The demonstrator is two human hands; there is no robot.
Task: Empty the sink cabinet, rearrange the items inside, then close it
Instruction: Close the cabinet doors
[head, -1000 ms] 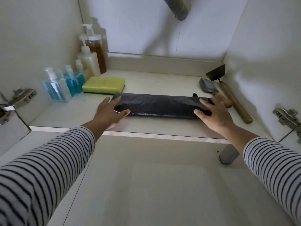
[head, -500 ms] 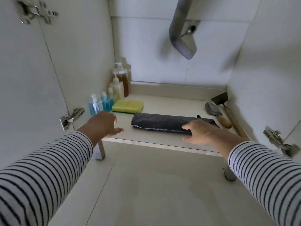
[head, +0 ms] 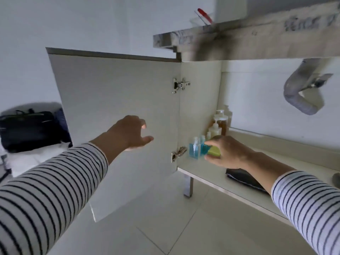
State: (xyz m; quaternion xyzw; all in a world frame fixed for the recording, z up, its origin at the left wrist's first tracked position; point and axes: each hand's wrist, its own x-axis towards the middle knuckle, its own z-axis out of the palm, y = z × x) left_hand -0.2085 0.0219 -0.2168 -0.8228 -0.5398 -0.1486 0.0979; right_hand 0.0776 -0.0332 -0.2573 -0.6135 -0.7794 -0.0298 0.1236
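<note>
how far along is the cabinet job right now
Rearranging looks nearly done: bottles, sponge and black bag roll sit on the shelf. In hand: left hand reaches toward the open door; right hand is at the sponge. Left: closing it.

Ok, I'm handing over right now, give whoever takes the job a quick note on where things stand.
Left hand: open, reaching in front of the open left door, holding nothing.
Right hand: inside the cabinet at the yellow sponge, fingers curled round it.
On the cabinet floor: blue bottles and pump bottles at the left wall, black bag roll near the front edge.
Done: items appear rearranged inside.
Left: let go of the sponge, pull the hand out, close the door.
</note>
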